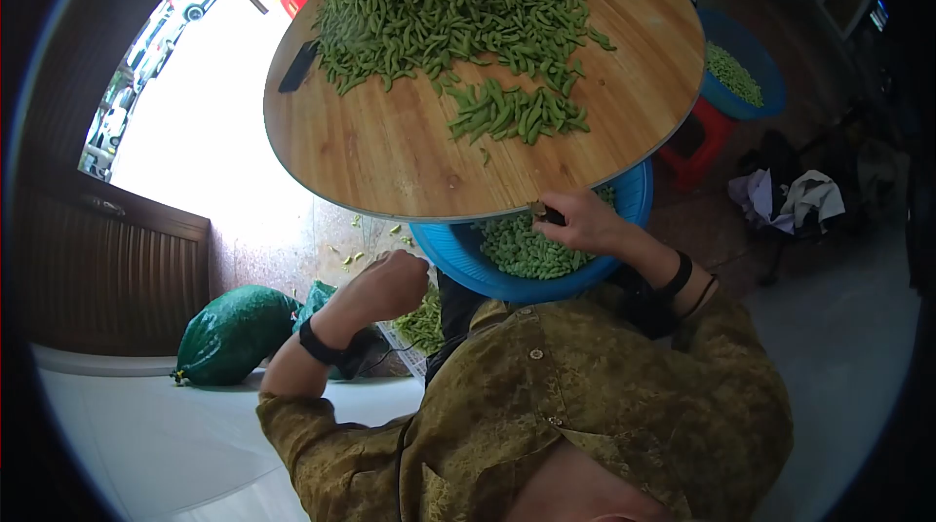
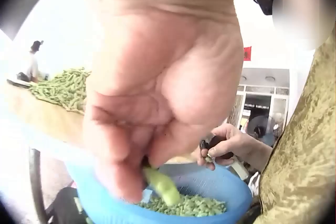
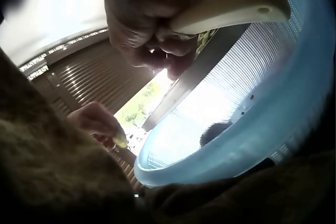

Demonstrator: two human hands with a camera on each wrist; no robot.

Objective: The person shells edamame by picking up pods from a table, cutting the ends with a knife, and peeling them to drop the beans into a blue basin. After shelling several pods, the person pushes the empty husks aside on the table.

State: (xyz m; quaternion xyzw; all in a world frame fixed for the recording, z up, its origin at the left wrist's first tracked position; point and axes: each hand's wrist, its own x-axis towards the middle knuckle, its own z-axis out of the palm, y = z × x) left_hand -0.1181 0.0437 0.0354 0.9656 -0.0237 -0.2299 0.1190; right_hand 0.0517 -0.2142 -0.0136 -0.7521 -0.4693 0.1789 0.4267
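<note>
My left hand (image 1: 390,283) is beside the blue basket (image 1: 458,264), left of its rim. In the left wrist view, its curled fingers pinch a green bean pod (image 2: 165,187), whose lower end points down over the basket. My right hand (image 1: 585,223) is over the basket, close to the edge of the round wooden table (image 1: 380,156). It grips a tool with a cream handle (image 3: 236,8) that has a hole at its end; I cannot tell the tool's kind. Shelled green beans (image 1: 531,254) lie in the basket. Bean pods (image 1: 448,5) are heaped on the table.
A dark flat object (image 1: 297,66) lies by the heap. A second blue basin (image 1: 765,64) with beans stands on a red stool (image 1: 697,142). On the floor are a green sack (image 1: 239,337) and a crate of pods (image 1: 419,327). Other people sit around the table's far side.
</note>
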